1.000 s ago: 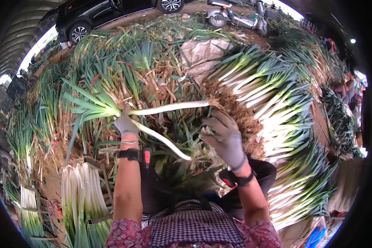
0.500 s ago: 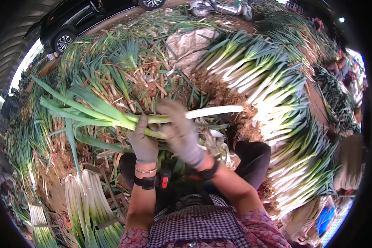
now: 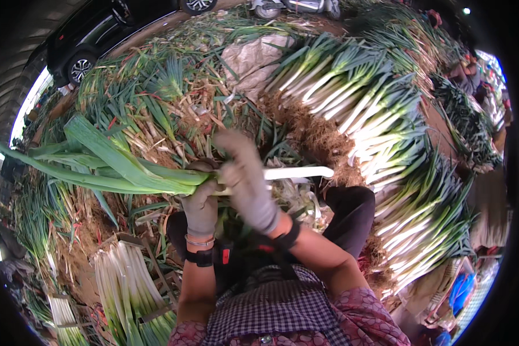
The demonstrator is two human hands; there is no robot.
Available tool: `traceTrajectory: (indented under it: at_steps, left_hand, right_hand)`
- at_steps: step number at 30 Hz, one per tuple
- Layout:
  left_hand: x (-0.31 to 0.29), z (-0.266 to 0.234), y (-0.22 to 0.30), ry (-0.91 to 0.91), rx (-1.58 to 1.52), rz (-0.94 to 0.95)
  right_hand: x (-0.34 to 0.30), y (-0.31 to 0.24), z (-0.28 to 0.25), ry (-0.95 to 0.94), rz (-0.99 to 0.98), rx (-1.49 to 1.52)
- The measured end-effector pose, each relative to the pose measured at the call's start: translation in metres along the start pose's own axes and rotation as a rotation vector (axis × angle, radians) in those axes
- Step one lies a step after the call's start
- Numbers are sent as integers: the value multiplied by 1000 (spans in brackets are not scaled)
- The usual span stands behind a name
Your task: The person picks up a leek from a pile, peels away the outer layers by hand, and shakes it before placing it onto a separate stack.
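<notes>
A large green onion (image 3: 130, 179) lies crosswise in front of me, its leaves fanning to the left and its white stalk pointing right. Gripping it where green turns pale is my left hand (image 3: 200, 205), gloved, with the fingers wrapped round. My right hand (image 3: 245, 187), also gloved, is over the stalk just right of the left hand. Motion smears its fingers, so whether they grip the stalk cannot be made out. The bare white end sticks out past the right hand. Below lies a litter of peeled leaves (image 3: 297, 199), between my knees.
Rows of green onions (image 3: 380, 144) with brown roots toward me curve along the right. Untrimmed green onions (image 3: 155, 115) are heaped ahead and left. A bundle stands in a rack (image 3: 124, 277) at lower left. A pale sack (image 3: 251, 63), a black car (image 3: 98, 34) and a scooter (image 3: 300, 6) are farther off.
The green onion's leaves have swung farther left and lie in a thicker fan. My left hand keeps its grip; the right hand stays blurred over the stalk. The view has shifted slightly.
</notes>
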State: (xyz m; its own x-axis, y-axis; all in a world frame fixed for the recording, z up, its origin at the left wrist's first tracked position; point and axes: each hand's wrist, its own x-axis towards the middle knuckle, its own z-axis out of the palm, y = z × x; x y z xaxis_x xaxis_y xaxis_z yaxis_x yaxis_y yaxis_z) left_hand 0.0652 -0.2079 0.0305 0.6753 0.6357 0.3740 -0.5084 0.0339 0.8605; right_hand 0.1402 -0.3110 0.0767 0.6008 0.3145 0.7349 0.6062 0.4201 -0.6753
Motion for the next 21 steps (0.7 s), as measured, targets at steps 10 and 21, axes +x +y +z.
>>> traceTrajectory:
  at_steps: [10, 21]
  left_hand:
    - [1, -10, 14, -163, -187, 13]
    - [11, 9, 36, -77, 33, 120]
  right_hand:
    - [22, 42, -1, -118, -80, -660]
    - [-6, 44, -123, 110, 133, -677]
